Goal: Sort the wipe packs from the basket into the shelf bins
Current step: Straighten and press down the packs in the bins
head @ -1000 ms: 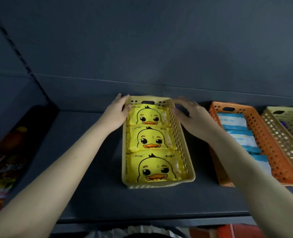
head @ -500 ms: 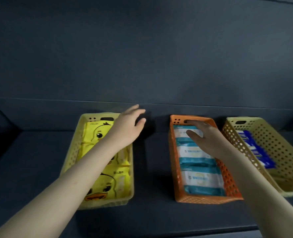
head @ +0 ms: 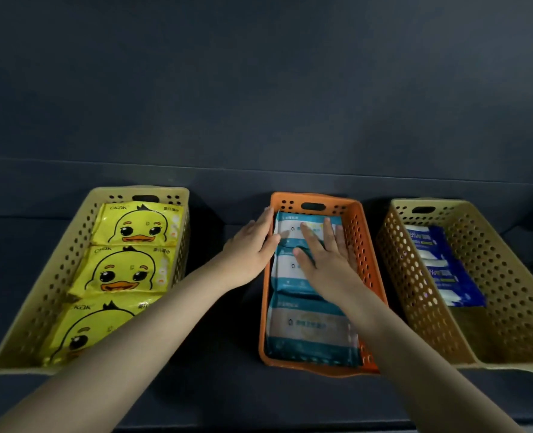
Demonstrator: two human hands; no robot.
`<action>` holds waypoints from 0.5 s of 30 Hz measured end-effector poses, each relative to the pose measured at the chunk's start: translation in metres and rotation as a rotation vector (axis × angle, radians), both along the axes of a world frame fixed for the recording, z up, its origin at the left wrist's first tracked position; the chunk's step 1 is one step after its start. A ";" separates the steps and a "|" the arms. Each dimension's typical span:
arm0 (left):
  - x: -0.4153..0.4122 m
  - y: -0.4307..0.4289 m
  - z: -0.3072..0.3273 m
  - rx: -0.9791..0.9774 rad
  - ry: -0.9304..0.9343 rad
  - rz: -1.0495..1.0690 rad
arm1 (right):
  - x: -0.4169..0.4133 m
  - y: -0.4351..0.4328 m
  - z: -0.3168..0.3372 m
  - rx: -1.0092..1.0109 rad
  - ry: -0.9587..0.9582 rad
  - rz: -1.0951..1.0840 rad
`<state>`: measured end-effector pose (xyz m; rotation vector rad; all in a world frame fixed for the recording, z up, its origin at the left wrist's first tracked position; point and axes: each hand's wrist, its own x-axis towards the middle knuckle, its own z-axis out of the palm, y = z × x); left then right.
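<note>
Leaving the yellow bin (head: 56, 276), the left hand (head: 251, 250) has crossed to the orange bin (head: 315, 368) and lies with straight fingers against its left wall, thumb over the rim. The right hand (head: 326, 260) stays flat inside, fingers (head: 328, 232) spread on the two far teal wipe packs (head: 312, 329). Three teal wipe packs fill that bin, three duck packs (head: 127, 270) the yellow bin at left, the nearest partly hidden by the forearm, and blue packs (head: 446, 270) of uncertain number lie far in the tan bin (head: 502, 292) at right.
</note>
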<state>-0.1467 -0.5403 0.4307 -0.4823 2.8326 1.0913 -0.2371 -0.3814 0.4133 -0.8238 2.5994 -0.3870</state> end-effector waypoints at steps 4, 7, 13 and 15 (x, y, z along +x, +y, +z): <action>0.002 0.002 -0.005 0.049 -0.004 0.030 | 0.000 -0.005 -0.002 0.012 -0.018 -0.016; 0.002 0.000 -0.011 0.133 0.030 0.026 | -0.003 -0.004 -0.002 -0.103 -0.096 -0.033; 0.000 0.000 -0.015 0.218 0.040 0.043 | -0.015 0.003 -0.002 -0.375 -0.248 -0.342; 0.000 0.001 -0.015 0.223 0.038 0.038 | -0.016 0.002 -0.005 -0.359 -0.279 -0.346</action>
